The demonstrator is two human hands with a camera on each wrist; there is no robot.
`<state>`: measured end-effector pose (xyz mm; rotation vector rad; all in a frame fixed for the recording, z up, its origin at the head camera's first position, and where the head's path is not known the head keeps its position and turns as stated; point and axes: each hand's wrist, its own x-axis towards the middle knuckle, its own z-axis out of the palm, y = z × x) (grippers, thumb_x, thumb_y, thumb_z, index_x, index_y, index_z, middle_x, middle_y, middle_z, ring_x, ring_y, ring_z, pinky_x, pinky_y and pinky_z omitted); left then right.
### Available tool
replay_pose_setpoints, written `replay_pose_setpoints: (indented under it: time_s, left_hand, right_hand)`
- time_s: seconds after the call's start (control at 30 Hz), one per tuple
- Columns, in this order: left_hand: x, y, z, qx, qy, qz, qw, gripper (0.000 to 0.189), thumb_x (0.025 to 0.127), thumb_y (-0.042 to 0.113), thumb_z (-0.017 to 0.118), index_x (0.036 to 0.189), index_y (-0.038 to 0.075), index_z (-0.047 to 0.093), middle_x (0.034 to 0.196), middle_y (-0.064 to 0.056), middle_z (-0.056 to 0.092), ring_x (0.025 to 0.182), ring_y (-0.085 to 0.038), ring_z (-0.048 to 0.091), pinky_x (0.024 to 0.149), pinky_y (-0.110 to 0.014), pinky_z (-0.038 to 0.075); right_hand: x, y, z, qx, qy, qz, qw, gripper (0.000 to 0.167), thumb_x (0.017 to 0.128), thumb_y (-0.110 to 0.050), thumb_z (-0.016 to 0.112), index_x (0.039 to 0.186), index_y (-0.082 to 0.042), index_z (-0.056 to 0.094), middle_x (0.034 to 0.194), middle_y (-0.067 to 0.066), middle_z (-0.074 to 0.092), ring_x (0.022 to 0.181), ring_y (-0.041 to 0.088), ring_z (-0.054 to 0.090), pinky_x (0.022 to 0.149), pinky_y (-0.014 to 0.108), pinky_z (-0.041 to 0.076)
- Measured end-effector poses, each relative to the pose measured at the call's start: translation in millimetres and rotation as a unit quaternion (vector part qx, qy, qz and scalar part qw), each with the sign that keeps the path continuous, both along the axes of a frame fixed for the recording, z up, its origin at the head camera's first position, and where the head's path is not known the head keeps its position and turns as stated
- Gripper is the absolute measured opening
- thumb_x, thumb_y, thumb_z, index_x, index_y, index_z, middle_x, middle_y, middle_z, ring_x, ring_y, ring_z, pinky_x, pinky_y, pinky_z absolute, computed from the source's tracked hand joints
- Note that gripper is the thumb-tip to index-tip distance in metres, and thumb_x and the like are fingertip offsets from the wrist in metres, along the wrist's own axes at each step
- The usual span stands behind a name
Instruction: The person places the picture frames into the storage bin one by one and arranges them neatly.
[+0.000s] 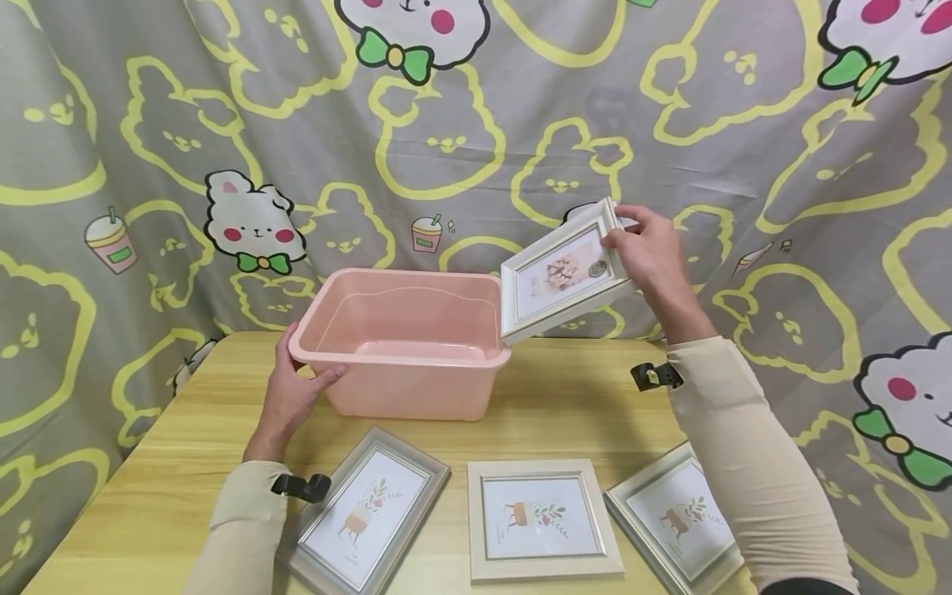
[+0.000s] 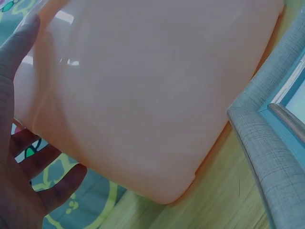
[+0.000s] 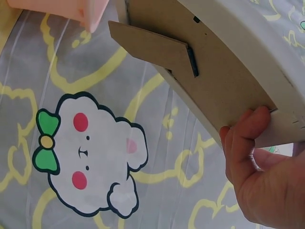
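Observation:
My right hand grips a white picture frame by its right end, holding it tilted in the air beside the tub's right rim. In the right wrist view, fingertips press the frame's brown back, where a stand leg juts out. At the left end of the pink plastic tub, my left hand holds the rim, thumb on the front and the other fingers around the outer side. The visible inside of the tub holds nothing.
Three picture frames lie along the table's near side: a greyish one at left, a cream one in the middle and a silvery one partly behind my right arm. A patterned curtain hangs behind the wooden table.

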<state>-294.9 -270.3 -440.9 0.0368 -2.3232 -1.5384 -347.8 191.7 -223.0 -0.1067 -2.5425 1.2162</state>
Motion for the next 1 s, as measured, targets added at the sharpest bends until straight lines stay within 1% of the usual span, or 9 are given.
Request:
replay_pose_setpoints:
  time_s: [0.2, 0.4, 0.57, 0.77, 1.0]
  left_hand:
    - [0.1, 0.4, -1.3, 0.005, -0.001, 0.002, 1.0, 0.107, 0.078, 0.03, 0.081, 0.156, 0.029, 0.007, 0.15, -0.015, 0.038, 0.131, -0.033, 0.038, 0.107, -0.062, 0.029]
    - [-1.8, 0.3, -1.1, 0.005, -0.003, -0.005, 1.0, 0.108, 0.079, 0.029, 0.081, 0.156, 0.029, 0.006, 0.151, -0.014, 0.037, 0.132, -0.033, 0.037, 0.107, -0.062, 0.029]
    - [-2.8, -1.0, -3.0, 0.006, -0.01, -0.003, 0.9999, 0.108, 0.079, 0.029, 0.08, 0.156, 0.03, 0.004, 0.152, -0.014, 0.035, 0.133, -0.033, 0.036, 0.108, -0.062, 0.029]
    - [-4.0, -0.8, -4.5, 0.008, -0.009, -0.001, 0.9999, 0.108, 0.079, 0.03, 0.08, 0.156, 0.03, 0.005, 0.151, -0.014, 0.036, 0.132, -0.032, 0.037, 0.108, -0.062, 0.029]
    - [-2.8, 0.2, -3.7, 0.008, -0.011, 0.001, 0.9999, 0.108, 0.079, 0.031, 0.08, 0.156, 0.031, 0.004, 0.152, -0.014, 0.036, 0.133, -0.033, 0.037, 0.108, -0.062, 0.029]
  right_hand:
    - [-2.1, -7, -3.1, -0.006, 0.014, 0.013, 0.9998, 0.052, 0.086, -0.016, 0.061, 0.138, -0.018, 0.056, 0.112, 0.014, 0.061, 0.088, 0.017, 0.057, 0.061, 0.017, 0.048]
    - [-3.9, -16, -7.8, 0.0, 0.004, 0.019, 0.9998, 0.054, 0.087, -0.017, 0.059, 0.141, -0.018, 0.052, 0.111, 0.013, 0.059, 0.092, 0.02, 0.057, 0.062, 0.019, 0.048]
    - [-6.1, -21, -12.1, 0.004, -0.004, 0.029, 0.9996, 0.054, 0.087, -0.02, 0.058, 0.141, -0.021, 0.051, 0.113, 0.013, 0.059, 0.092, 0.022, 0.058, 0.063, 0.022, 0.048]
    - [-9.4, -25, -17.1, -0.007, -0.01, 0.035, 0.9993, 0.053, 0.087, -0.02, 0.059, 0.139, -0.021, 0.053, 0.109, 0.01, 0.059, 0.087, 0.02, 0.056, 0.061, 0.023, 0.047]
    - [-14.6, -37, -22.4, -0.041, -0.009, 0.059, 0.9974, 0.052, 0.085, -0.017, 0.061, 0.137, -0.016, 0.054, 0.105, 0.012, 0.058, 0.081, 0.017, 0.057, 0.059, 0.02, 0.049]
